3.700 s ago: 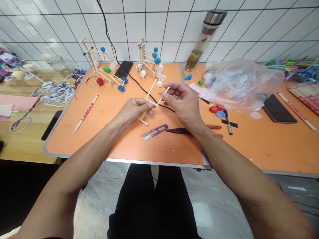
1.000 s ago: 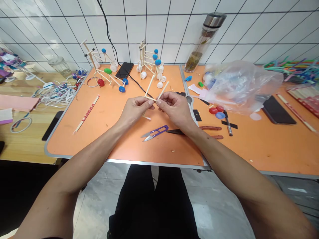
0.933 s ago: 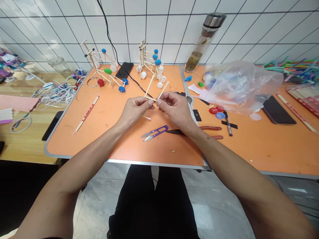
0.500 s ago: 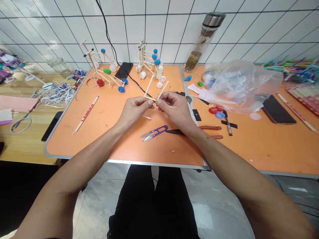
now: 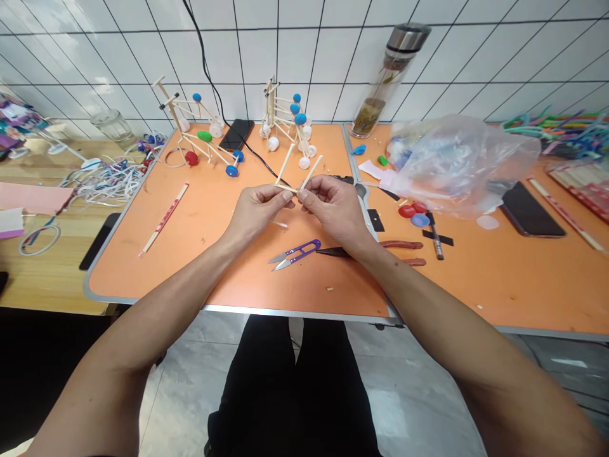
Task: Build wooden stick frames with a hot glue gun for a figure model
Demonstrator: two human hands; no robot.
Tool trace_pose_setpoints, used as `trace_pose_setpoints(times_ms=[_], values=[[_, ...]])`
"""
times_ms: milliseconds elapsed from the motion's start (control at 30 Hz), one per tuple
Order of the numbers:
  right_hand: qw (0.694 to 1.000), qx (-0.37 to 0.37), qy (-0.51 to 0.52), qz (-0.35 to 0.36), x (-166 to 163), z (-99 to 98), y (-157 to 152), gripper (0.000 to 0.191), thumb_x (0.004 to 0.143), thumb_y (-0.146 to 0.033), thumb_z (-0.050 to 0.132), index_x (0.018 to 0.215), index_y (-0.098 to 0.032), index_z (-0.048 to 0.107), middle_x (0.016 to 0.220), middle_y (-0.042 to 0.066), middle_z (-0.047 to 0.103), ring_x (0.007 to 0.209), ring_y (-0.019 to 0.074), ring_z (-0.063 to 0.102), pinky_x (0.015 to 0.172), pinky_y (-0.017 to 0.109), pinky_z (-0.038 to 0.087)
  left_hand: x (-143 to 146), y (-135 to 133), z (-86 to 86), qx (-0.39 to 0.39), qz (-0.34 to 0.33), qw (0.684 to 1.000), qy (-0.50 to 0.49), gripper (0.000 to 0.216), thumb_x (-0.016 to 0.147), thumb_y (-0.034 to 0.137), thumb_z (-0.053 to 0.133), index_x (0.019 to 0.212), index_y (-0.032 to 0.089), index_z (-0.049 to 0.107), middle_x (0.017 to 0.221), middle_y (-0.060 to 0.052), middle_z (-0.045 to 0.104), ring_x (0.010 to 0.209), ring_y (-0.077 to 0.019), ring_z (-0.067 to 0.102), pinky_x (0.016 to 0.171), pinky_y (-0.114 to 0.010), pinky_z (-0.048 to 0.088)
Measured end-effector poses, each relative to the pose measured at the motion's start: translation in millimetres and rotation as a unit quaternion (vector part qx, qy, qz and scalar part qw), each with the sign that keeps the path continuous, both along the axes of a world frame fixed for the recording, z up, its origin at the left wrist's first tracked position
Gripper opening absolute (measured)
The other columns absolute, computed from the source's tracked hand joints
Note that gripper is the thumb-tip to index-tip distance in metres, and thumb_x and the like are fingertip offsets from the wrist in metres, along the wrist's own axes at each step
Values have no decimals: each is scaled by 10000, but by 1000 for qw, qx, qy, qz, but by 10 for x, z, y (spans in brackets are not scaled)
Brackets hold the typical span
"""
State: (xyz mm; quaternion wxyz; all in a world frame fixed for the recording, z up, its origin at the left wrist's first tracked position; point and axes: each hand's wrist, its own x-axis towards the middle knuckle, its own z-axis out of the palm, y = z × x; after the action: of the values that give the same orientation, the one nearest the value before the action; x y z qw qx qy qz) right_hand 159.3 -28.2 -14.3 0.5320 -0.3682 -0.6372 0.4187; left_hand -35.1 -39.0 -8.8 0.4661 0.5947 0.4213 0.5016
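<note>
Between my hands is a small frame of thin wooden sticks, two of them slanting upward and a short one lying across at their base. My left hand pinches the left side of it between thumb and fingers. With thumb and forefinger, my right hand grips the right side; the fingertips of both hands nearly meet and cover the joint. Just below lie purple thread snips with blades pointing left. Pliers with red handles lie partly under my right forearm.
Two stick models with coloured caps stand at the back. A wrapped pair of chopsticks lies left. To the right are a plastic bag, a black phone, a marker and a tall glass bottle.
</note>
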Motion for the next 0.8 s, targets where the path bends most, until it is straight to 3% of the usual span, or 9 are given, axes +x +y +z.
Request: trace_pose_setpoints(times_ms=[500, 800], values=[[1000, -8, 1, 7, 1, 7, 0, 644, 781, -847, 904, 877, -240, 711, 780, -6, 663, 724, 159, 611, 706, 322, 536, -26, 43, -55, 16, 3, 1000, -5, 530, 803, 740, 929, 860, 215, 890, 892, -82, 860, 876, -226, 770, 859, -345, 582], [1000, -9, -7, 7, 5, 5, 3, 582, 814, -772, 921, 916, -235, 719, 817, 1, 675, 759, 164, 609, 736, 332, 537, -27, 37, -46, 26, 7, 1000, -5, 501, 833, 715, 919, 878, 216, 898, 888, -72, 860, 868, -218, 765, 846, -335, 582]])
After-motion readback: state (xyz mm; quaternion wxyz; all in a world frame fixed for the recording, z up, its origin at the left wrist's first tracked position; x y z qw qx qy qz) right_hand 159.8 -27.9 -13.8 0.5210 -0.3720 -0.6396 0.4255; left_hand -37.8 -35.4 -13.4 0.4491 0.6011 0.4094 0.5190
